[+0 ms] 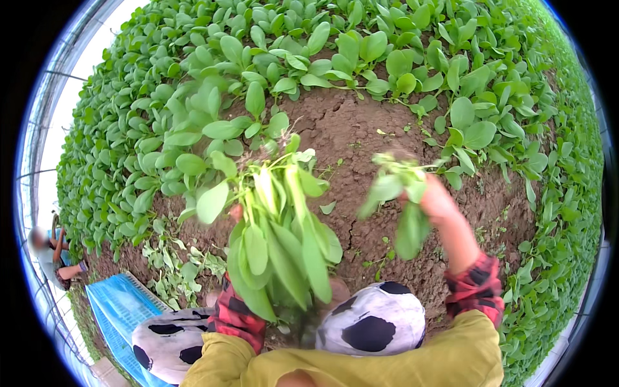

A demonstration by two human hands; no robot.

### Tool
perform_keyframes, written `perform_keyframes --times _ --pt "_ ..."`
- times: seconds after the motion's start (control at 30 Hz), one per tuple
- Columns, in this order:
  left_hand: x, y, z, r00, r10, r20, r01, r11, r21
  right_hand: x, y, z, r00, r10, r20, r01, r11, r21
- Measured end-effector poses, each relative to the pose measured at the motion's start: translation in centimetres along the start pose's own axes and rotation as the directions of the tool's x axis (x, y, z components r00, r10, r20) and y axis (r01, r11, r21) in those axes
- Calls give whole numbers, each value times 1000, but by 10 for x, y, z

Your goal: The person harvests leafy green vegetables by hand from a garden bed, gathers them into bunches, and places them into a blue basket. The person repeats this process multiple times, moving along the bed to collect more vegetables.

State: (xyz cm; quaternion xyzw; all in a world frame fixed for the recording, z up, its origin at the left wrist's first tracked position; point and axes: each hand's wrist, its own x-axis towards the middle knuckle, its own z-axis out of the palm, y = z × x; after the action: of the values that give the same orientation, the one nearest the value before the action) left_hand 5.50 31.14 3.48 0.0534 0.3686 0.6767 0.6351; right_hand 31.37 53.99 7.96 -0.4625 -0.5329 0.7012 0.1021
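A thick bunch of leafy greens [278, 232], much like young bok choy, hangs in front of my knees. Its pale stems and soil-covered roots point up and away from me, its leaves down towards me. My left hand [236, 213] grips the bunch from the left and is mostly hidden behind it. To the right, my right hand [433, 196] holds a smaller pulled plant [408, 193] above the bare soil, blurred by motion. The two hands are apart, with cracked brown soil [348, 222] between them.
Dense rows of growing greens [309, 53] stand ahead and at both sides. Loose wilted leaves [186, 266] lie on the ground to the left. Beside my left knee is a blue plastic crate or liner [123, 314]. Another person [55, 256] is low at the far left, near the greenhouse wall.
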Motion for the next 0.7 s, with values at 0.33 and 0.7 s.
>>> perform_keyframes --times 0.33,0.7 --pt "-17 11 -10 996 52 76 -56 997 47 30 19 179 973 -232 -10 230 959 167" --pt "-47 29 -6 999 25 47 -35 973 227 31 66 195 972 -109 206 44 954 298"
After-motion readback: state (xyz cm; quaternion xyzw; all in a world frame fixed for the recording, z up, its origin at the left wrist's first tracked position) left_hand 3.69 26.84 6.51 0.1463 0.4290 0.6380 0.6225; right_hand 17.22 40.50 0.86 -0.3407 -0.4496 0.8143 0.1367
